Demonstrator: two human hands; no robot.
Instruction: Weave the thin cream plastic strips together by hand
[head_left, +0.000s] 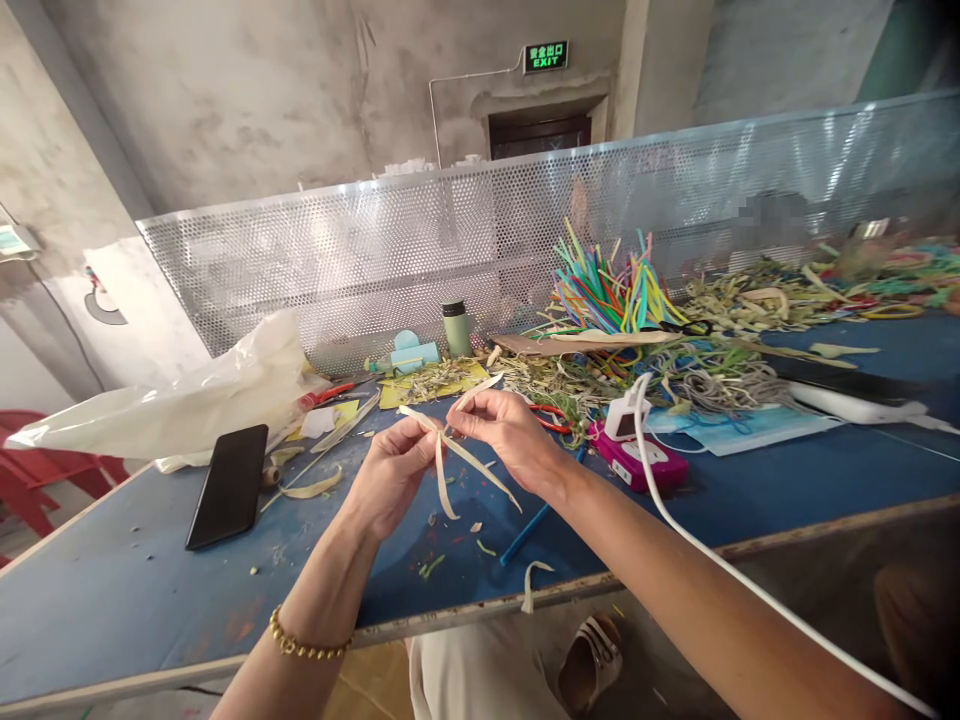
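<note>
Pale, flat strips of dried leaf or husk cross between my two hands above the blue table. My left hand is closed, thumb and fingers pinching the strips near their crossing. Just to its right, my right hand is closed too, pinching a strip whose end sticks up past the fingers. Two loose ends hang below the hands. A blue stick lies on the table under my right hand, and a curled pale strip hangs at the front edge.
A black phone and a plastic bag lie left. A magenta power socket with a white cable stands right. Behind are a green bottle, colourful sticks, heaped strips and a perforated metal screen.
</note>
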